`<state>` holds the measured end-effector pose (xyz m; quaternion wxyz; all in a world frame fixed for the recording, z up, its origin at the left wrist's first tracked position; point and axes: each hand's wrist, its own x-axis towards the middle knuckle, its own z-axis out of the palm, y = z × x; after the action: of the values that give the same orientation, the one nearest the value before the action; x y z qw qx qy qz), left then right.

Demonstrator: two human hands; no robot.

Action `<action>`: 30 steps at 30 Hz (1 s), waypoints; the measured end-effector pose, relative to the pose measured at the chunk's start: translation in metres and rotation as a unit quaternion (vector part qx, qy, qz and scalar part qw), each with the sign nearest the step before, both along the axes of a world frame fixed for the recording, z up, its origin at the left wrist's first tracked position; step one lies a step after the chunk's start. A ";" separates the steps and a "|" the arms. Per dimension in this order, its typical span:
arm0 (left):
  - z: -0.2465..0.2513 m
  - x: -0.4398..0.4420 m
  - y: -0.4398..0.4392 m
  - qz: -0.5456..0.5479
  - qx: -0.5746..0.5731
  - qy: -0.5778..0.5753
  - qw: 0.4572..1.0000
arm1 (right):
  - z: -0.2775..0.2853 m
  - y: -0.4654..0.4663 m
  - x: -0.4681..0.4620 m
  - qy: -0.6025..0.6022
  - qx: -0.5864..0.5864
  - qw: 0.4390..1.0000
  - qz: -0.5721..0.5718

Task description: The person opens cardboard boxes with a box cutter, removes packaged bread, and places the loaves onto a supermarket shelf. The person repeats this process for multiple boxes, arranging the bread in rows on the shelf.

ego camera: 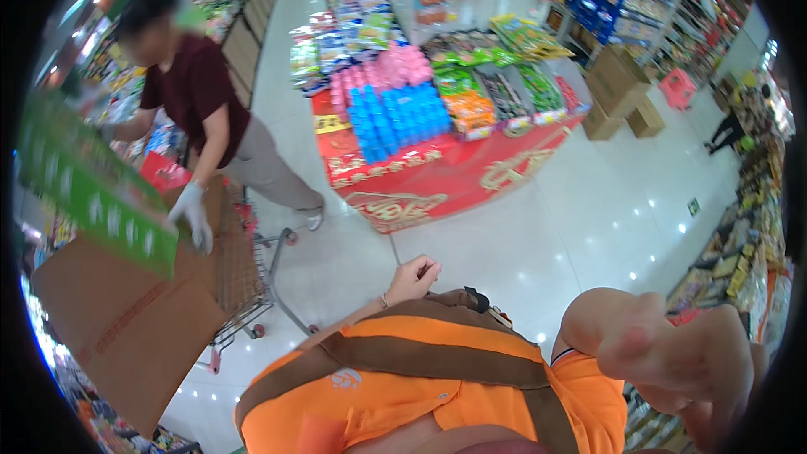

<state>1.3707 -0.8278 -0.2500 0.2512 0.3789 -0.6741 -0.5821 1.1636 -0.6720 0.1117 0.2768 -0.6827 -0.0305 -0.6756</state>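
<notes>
My left hand (416, 279) is held in front of my waist, close to the brown apron (435, 353) over my orange shirt (397, 407). Its fingers are curled in, and nothing shows in them. A bracelet (383, 301) circles that wrist. At the right, my right hand (706, 366) is raised close to the camera on a bent arm. It is blurred, and whether it holds anything is unclear. Left of me stands a shopping cart (268, 284) with cardboard boxes, one with a wide brown flap (132, 321).
A person (195, 94) in white gloves handles a green printed box (101, 195) over the cart. Ahead, a red display stand (454, 186) carries blue bottles (397, 116) and snack packs. Cartons (618, 82) and a pink stool (678, 88) stand beyond; stocked shelves (744, 227) line the right.
</notes>
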 end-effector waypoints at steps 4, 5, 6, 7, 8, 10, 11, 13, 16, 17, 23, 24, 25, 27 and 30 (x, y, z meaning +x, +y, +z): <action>-0.005 -0.086 0.000 -0.130 -0.020 0.057 0.990 | 0.001 0.061 -0.061 0.075 0.021 0.989 -0.129; -0.006 -0.101 -0.002 -0.149 -0.023 0.038 0.988 | -0.006 0.066 -0.075 0.069 0.005 0.988 -0.139; 0.000 -0.122 -0.002 -0.188 -0.026 0.022 0.982 | -0.015 0.067 -0.084 0.043 -0.041 0.985 -0.162; 0.004 -0.143 0.000 -0.225 -0.030 0.007 0.974 | -0.025 0.064 -0.092 0.014 -0.090 0.978 -0.186; 0.005 -0.164 0.001 -0.260 -0.047 0.010 0.964 | -0.035 0.060 -0.099 -0.012 -0.119 0.971 -0.209; 0.005 -0.202 -0.001 -0.319 -0.088 0.008 0.944 | -0.051 0.056 -0.114 -0.094 -0.032 0.960 -0.260; 0.005 -0.221 0.001 -0.353 -0.078 -0.002 0.932 | -0.062 0.057 -0.135 -0.045 0.023 0.964 -0.260; 0.002 -0.258 -0.003 -0.403 -0.067 -0.027 0.912 | -0.081 0.044 -0.171 0.001 0.080 0.956 -0.282; -0.016 -0.319 -0.014 -0.445 -0.081 -0.006 0.892 | -0.108 0.019 -0.239 0.077 0.196 0.919 -0.333; -0.021 -0.342 -0.017 -0.453 -0.085 -0.002 0.888 | -0.121 0.008 -0.273 0.104 0.262 0.895 -0.346; -0.006 -0.510 -0.044 -0.501 0.009 0.022 0.865 | -0.324 -0.001 -0.512 0.293 0.662 0.306 -0.618; 0.002 -0.539 -0.057 -0.496 -0.010 0.031 0.868 | -0.340 0.016 -0.532 0.464 0.709 0.132 -0.515; 0.011 -0.566 -0.060 -0.515 -0.019 0.040 0.856 | -0.416 0.099 -0.559 0.513 0.742 0.095 -0.420; 0.015 -0.611 -0.084 -0.506 -0.043 0.040 0.860 | -0.479 0.178 -0.551 0.287 0.855 0.026 -0.431; 0.003 -0.662 -0.134 -0.518 -0.021 -0.083 0.851 | -0.536 0.254 -0.466 -0.377 0.766 0.102 -0.510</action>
<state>0.7092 -0.9616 -0.2472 -0.1362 0.0162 -0.8028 -0.5803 0.6977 -0.4181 -0.4238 0.1950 0.3821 0.7583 -0.4909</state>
